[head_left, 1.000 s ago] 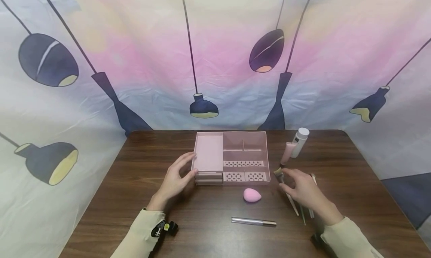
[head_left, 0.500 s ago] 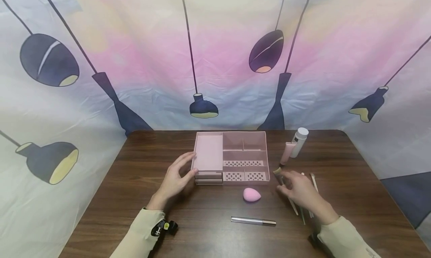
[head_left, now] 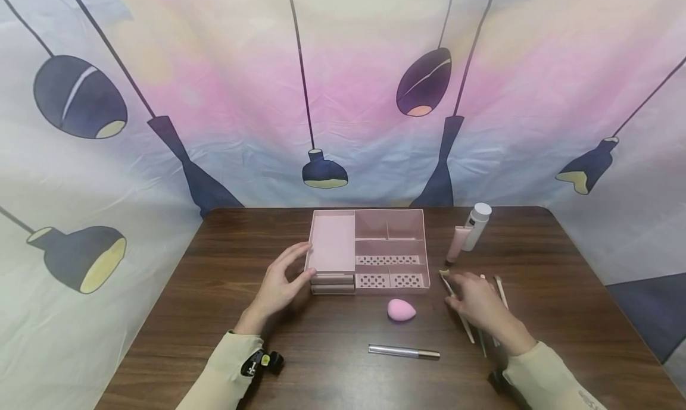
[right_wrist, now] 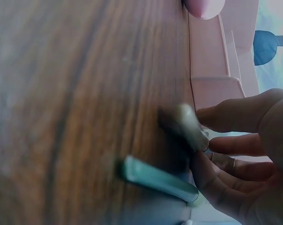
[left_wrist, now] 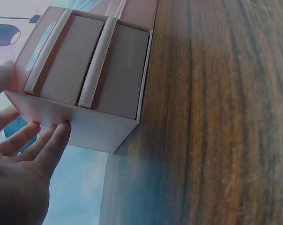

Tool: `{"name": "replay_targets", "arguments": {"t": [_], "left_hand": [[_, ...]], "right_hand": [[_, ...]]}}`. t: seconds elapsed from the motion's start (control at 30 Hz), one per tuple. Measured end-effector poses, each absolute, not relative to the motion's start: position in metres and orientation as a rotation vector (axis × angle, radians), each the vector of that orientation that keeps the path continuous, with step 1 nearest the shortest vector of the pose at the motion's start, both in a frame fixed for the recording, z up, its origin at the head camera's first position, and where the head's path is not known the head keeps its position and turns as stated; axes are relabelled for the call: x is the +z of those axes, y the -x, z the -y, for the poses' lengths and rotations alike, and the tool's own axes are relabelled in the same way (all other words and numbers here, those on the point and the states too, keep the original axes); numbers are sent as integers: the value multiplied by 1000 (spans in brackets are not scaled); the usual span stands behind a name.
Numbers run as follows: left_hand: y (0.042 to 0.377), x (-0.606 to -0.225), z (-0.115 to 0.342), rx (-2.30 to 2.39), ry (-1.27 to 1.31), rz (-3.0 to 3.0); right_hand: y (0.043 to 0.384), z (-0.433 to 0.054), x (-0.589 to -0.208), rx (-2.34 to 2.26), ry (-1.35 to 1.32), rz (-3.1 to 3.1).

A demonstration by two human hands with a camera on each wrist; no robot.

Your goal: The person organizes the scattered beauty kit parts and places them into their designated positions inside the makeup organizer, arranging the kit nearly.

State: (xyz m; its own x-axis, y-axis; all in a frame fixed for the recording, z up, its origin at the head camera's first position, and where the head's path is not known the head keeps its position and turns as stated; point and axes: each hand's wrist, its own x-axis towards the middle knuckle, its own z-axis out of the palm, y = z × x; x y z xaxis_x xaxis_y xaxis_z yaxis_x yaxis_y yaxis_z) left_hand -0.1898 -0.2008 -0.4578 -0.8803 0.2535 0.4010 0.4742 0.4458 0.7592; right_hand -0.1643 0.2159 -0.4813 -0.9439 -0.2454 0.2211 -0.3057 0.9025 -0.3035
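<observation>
We see right hand [head_left: 482, 303] pinching brush [head_left: 467, 329], right of pink organizer [head_left: 332, 243]; left hand [head_left: 276, 288], fingers spread, touches organizer's side, gripping nothing. Lifted low, brush could snag green handle [right_wrist: 160, 180] nearby, we judge. Left wrist view shows 2 drawer handles [left_wrist: 99, 63] clearly; head view alone, bristles [head_left: 444, 273].

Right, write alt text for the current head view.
A person's left hand touches a pink organizer; their right hand is at some makeup brushes on a wooden table. Nearby are a pink sponge, silver tube, pink tube and white bottle.
</observation>
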Motion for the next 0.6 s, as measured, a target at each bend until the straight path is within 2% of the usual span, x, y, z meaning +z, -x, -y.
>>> {"name": "replay_targets", "arguments": {"t": [0.2,0.6], "left_hand": [[177,-434,194,-1398,650,2482],[177,-434,194,-1423,632,2467]], "right_hand": [[165,-216,-481,504,-396,2924],[167,-215,-477,578,-323,2887]]}}
